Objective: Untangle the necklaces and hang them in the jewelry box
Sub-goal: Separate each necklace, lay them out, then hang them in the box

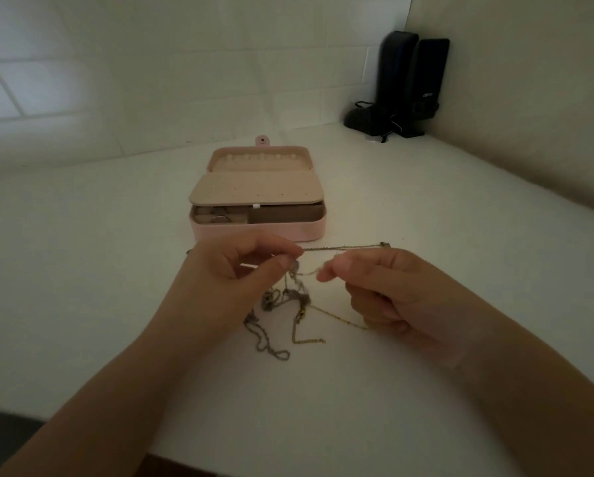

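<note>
A tangle of thin metal necklaces [290, 301] hangs between my hands and trails onto the white table. My left hand [240, 266] pinches the chains at the top of the knot. My right hand [374, 284] pinches a strand just to the right of it, and another chain runs under its palm. One chain [343, 248] stretches rightward behind my right hand. The pink jewelry box [257, 232] stands open just beyond my hands, its lid back showing a row of hooks [261, 157], with a beige flap over the tray.
Two black speakers [412, 84] with cables stand in the far right corner against the wall. The white table [116, 270] runs to a tiled wall behind. The table's near edge lies at the bottom, with a dark floor area at the lower left.
</note>
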`<state>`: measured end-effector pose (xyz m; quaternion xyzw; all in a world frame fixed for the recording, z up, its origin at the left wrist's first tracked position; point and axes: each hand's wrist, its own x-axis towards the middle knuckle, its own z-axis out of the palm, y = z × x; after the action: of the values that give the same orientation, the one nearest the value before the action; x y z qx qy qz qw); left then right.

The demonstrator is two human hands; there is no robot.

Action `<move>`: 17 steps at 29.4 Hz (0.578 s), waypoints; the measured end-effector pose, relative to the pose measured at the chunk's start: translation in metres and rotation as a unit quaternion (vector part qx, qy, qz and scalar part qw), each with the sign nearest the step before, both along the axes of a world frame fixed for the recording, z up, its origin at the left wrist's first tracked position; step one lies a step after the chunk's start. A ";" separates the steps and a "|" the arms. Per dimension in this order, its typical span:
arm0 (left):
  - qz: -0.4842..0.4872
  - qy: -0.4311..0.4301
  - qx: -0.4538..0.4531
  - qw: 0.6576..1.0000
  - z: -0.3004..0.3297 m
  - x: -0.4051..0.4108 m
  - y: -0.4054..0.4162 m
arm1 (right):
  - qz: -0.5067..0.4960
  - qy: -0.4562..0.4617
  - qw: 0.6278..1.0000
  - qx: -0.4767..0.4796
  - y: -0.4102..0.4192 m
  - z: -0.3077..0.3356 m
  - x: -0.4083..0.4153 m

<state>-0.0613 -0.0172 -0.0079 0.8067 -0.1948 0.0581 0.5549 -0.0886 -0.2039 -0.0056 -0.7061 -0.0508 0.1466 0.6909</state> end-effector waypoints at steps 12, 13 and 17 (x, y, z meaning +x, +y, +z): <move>-0.002 0.115 -0.084 0.990 -0.004 0.005 -0.001 | -0.039 0.012 0.991 0.129 -0.004 -0.001 0.006; -0.006 0.129 -0.100 0.987 -0.003 0.006 -0.001 | -0.042 0.016 0.991 0.124 -0.006 -0.001 0.007; -0.007 0.152 -0.114 0.982 0.000 0.003 -0.002 | -0.059 -0.005 0.994 0.089 -0.005 -0.002 0.006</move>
<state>-0.0581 -0.0192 -0.0076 0.7359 -0.1060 -0.0477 0.6670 -0.0821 -0.2088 -0.0078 -0.6440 -0.0251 0.0968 0.7585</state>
